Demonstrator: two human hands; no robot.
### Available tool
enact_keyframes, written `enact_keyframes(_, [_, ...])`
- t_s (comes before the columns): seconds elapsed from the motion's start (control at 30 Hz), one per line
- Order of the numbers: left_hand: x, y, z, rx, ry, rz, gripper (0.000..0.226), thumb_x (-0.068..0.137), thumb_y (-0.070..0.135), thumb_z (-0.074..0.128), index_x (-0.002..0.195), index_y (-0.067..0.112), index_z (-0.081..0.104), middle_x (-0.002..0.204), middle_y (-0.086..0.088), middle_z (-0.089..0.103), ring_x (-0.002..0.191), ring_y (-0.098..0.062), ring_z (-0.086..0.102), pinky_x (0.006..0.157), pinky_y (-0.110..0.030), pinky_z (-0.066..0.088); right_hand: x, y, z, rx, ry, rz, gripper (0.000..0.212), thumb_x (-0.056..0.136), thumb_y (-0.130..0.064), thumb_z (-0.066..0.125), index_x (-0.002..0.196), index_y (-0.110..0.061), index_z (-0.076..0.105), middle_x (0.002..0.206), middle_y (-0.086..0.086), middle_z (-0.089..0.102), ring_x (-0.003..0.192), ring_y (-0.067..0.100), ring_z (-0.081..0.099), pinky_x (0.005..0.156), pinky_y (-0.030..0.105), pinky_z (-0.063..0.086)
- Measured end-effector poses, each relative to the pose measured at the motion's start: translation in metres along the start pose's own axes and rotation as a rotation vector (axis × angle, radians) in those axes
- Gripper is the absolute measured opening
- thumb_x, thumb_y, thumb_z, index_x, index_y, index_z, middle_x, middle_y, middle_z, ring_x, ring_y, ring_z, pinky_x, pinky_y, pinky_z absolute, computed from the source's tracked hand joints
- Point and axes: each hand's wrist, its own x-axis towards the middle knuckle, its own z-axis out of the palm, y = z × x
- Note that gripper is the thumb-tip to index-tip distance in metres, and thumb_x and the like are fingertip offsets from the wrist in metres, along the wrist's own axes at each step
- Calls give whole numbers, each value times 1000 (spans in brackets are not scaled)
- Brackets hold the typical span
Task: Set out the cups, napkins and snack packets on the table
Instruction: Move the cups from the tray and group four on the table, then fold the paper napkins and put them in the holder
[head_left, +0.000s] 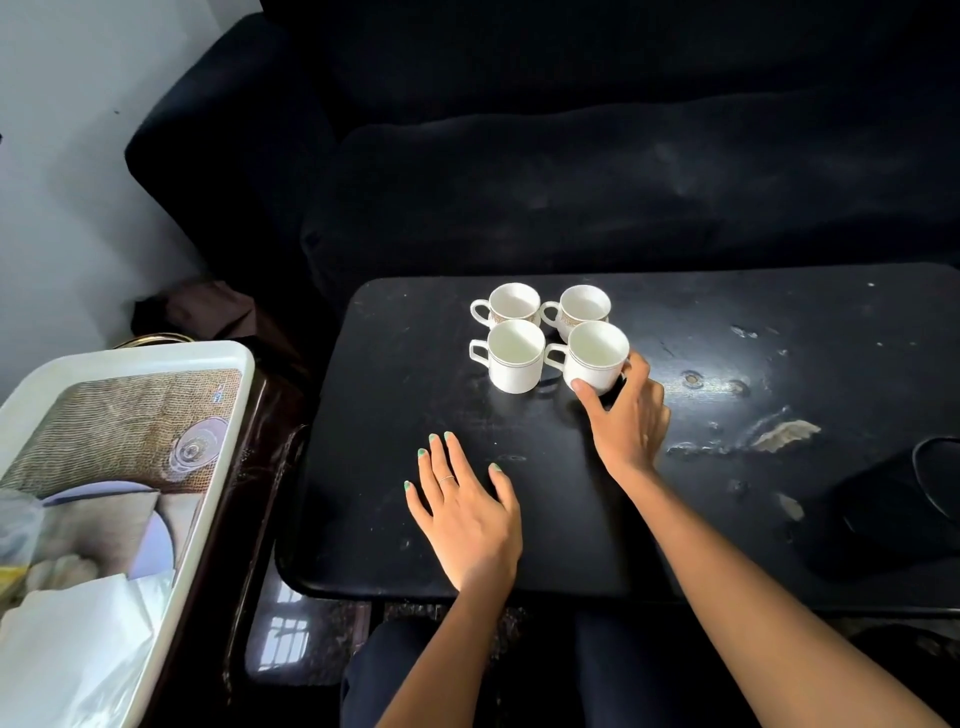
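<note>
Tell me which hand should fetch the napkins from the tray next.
Left. The left hand lies open on the table, on the side nearest the tray holding the napkins. The right hand grips a cup.

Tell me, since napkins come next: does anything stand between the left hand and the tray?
Nothing visible does. The left hand rests open on the black table; the white tray with napkins lies beyond the table's left edge.

White cups (548, 335) beyond the hands stand on a black table (395, 415); left of them, a white, burlap-patterned tray (228, 358)
</note>
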Motion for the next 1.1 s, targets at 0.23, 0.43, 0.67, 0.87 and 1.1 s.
enact_keyframes(0.23, [0, 0, -1, 12, -1, 16, 62, 97, 42, 31, 151, 16, 18, 159, -2, 17, 147, -19, 10, 118, -43, 4, -10, -6, -11, 136, -30, 81, 95, 69, -46, 75, 141, -9, 26, 143, 12, 39, 129, 30, 39, 102, 43, 33])
enact_keyframes(0.43, [5, -5, -9, 72, -186, 43, 69, 97, 47, 26, 152, 16, -1, 161, -2, -2, 148, -17, -7, 117, -45, -4, -56, -5, -35, 33, -162, 7, 60, 74, -39, 72, 125, -15, 51, 138, 8, 42, 130, 28, 37, 105, 42, 30])
enact_keyframes(0.67, [31, -31, -66, -129, -567, 105, 58, 97, 34, 45, 150, 22, 24, 161, 1, 10, 148, -16, 6, 119, -37, 7, -92, 2, -63, -41, -439, -86, 42, 88, -30, 58, 129, -21, 53, 150, 3, 36, 144, 21, 20, 115, 40, 16])
enact_keyframes(0.87, [26, -65, -136, -194, -538, 190, 50, 94, 33, 54, 139, 16, 44, 144, -11, 42, 131, -25, 43, 109, -32, 32, -105, -11, -75, -164, -505, -76, 37, 85, -22, 57, 122, -20, 58, 142, 6, 45, 136, 26, 30, 108, 43, 26])
enact_keyframes(1.1, [13, -129, -211, -240, -334, 107, 48, 92, 37, 56, 135, 16, 49, 140, -11, 47, 127, -26, 46, 106, -33, 35, -136, -81, -71, -76, -576, -167, 23, 85, -17, 56, 105, -19, 67, 124, 10, 57, 117, 34, 47, 100, 40, 37])
